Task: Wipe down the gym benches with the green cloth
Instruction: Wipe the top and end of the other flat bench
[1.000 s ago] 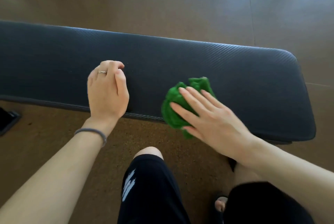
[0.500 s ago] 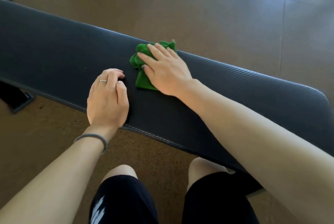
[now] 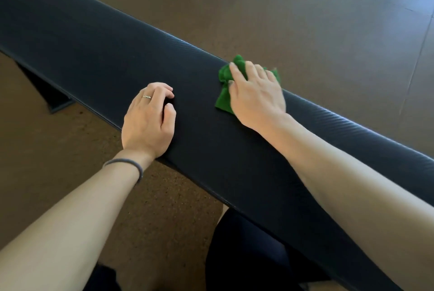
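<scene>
Right hand (image 3: 257, 95) pressed flat-fingered on green cloth (image 3: 224, 100) at far edge of bench (image 3: 94, 43); left hand (image 3: 148, 123) rested nearby, fingers curled, empty; brown floor (image 3: 281, 8) beyond

The left hand (image 3: 149, 121) wears a thin ring (image 3: 146, 96) and a grey wristband (image 3: 131, 165); both forearms (image 3: 77, 215) are bare; the shorts (image 3: 246, 250) look black, perhaps navy.
</scene>
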`<state>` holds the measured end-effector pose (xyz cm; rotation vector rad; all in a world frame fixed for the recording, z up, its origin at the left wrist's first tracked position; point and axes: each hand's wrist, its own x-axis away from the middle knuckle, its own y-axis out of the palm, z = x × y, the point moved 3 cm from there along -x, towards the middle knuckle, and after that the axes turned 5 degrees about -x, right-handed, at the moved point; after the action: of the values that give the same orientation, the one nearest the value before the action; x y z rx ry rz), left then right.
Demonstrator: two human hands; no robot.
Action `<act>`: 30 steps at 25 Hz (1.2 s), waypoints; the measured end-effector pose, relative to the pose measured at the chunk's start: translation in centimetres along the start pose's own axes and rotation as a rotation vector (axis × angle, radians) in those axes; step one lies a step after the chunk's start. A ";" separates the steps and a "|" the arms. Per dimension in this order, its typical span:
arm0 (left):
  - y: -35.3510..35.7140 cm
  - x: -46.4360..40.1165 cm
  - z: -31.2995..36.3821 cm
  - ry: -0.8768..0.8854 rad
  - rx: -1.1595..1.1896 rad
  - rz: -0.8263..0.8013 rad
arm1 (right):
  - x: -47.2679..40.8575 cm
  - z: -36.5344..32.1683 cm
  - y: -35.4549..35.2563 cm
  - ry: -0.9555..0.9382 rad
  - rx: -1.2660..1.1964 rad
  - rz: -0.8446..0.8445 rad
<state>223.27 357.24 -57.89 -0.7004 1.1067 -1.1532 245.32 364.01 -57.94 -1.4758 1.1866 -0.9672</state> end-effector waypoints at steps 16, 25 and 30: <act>-3.3 -1.5 -4.3 -0.058 0.218 0.141 | -0.3 -9.7 1.9 0.000 0.006 0.006; -2.2 -6.7 -12.7 0.126 -0.019 -0.071 | 4.7 -17.6 4.1 0.033 0.042 0.055; -2.3 -8.1 -13.7 0.281 -0.032 -0.115 | -1.4 -20.8 4.3 0.189 0.024 0.083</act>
<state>209.49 365.60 -57.96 -0.6459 1.3361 -1.3652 224.24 360.97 -57.73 -1.3283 1.3563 -1.0783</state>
